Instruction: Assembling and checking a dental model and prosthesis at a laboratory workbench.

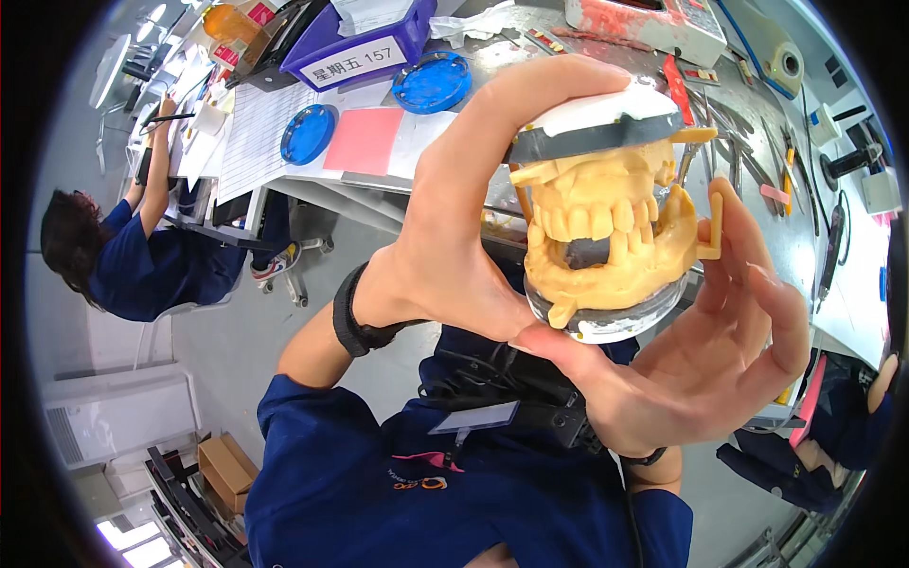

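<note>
A yellow dental model [592, 223], with an upper and a lower row of teeth, is held up close in front of me above the bench edge. Dark grey bases with white plaster cap its top and bottom, and yellow pegs jut from its sides. A dark gap shows in the lower teeth. My left hand [445, 222] is closed round it, fingers over the upper base and thumb under the lower one. My right hand [696, 383] cups it from the right, thumb against the lower base and fingers curled by the peg at its side.
Behind the model, the bench holds a purple bin [360, 43], blue round dishes [431, 82], a pink sheet [364, 140] and scattered hand tools [748, 142]. A red-stained white device [653, 26] stands at the back. A co-worker [142, 251] sits at the left; another person [852, 417] is partly visible right.
</note>
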`<action>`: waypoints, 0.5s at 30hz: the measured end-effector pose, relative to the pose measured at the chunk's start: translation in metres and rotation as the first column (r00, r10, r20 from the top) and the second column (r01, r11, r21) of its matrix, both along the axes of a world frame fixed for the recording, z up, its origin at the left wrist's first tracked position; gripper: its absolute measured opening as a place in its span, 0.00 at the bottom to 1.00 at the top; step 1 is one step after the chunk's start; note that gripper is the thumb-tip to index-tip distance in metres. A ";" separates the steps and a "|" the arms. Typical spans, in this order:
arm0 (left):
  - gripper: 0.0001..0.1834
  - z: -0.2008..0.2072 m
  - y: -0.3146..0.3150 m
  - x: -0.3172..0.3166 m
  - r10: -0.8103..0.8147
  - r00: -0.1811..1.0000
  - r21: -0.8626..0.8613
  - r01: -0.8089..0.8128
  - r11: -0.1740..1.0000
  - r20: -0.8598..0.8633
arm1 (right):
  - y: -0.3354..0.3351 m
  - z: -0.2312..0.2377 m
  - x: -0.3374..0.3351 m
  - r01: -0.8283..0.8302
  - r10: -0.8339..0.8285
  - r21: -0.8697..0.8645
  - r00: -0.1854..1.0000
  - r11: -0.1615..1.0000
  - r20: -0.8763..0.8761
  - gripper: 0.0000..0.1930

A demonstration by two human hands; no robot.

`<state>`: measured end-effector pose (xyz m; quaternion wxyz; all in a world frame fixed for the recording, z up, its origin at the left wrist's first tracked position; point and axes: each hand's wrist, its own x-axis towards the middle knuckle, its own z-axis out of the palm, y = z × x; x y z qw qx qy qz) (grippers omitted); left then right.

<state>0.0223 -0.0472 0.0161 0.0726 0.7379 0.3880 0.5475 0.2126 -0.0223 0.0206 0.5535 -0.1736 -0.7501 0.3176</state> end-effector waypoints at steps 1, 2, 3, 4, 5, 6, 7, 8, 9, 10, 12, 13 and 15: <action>0.63 0.000 -0.002 0.001 -0.005 1.000 -0.024 0.005 1.000 0.021 | -0.001 0.001 0.000 0.011 -0.011 -0.001 1.000 1.000 0.013 0.59; 0.64 0.001 -0.004 0.002 -0.006 0.999 -0.048 0.008 0.999 0.040 | -0.001 0.001 0.000 0.019 -0.019 -0.001 1.000 1.000 0.025 0.59; 0.64 0.001 -0.004 0.001 -0.005 0.999 -0.048 0.007 0.999 0.038 | -0.001 0.002 0.000 0.018 -0.018 -0.002 1.000 1.000 0.023 0.59; 0.64 0.000 -0.004 0.000 0.002 1.000 -0.036 -0.001 0.999 0.021 | 0.000 0.001 0.000 0.009 -0.009 0.001 1.000 1.000 0.016 0.59; 0.65 0.000 -0.004 0.000 0.008 1.000 -0.024 -0.008 1.000 0.005 | 0.000 0.001 0.000 0.001 -0.001 0.003 1.000 1.000 0.010 0.59; 0.65 0.001 -0.004 0.000 0.009 1.000 -0.024 -0.009 1.000 0.004 | 0.001 0.000 0.001 0.000 0.000 0.003 1.000 1.000 0.009 0.59; 0.65 0.001 -0.004 0.001 0.019 1.000 -0.021 -0.019 1.000 0.012 | 0.002 0.000 0.001 -0.006 0.006 -0.007 1.000 1.000 -0.001 0.60; 0.65 0.001 -0.004 0.002 0.026 0.999 -0.019 -0.025 0.999 0.021 | 0.003 -0.001 0.001 -0.009 0.008 -0.017 1.000 1.000 -0.008 0.60; 0.65 0.003 -0.005 0.003 0.025 0.999 -0.019 -0.025 1.000 0.021 | 0.003 0.000 0.001 -0.008 0.008 -0.017 1.000 1.000 -0.008 0.60; 0.66 0.006 -0.007 0.003 0.046 0.999 -0.054 -0.046 0.997 -0.002 | 0.005 0.001 0.001 -0.009 0.009 -0.020 1.000 1.000 0.006 0.60; 0.66 0.010 -0.007 0.002 0.063 0.998 -0.081 -0.065 0.995 -0.021 | 0.007 0.000 0.001 -0.008 0.008 -0.015 1.000 1.000 0.026 0.59; 0.65 0.013 -0.007 -0.001 -0.002 1.000 -0.113 0.001 0.994 -0.013 | 0.008 -0.005 0.000 -0.020 0.018 -0.102 0.999 0.995 -0.027 0.59; 0.63 0.027 -0.012 -0.011 -0.027 0.994 -0.230 0.002 0.973 -0.104 | 0.017 -0.012 -0.004 -0.098 0.068 -0.258 0.990 0.961 -0.124 0.55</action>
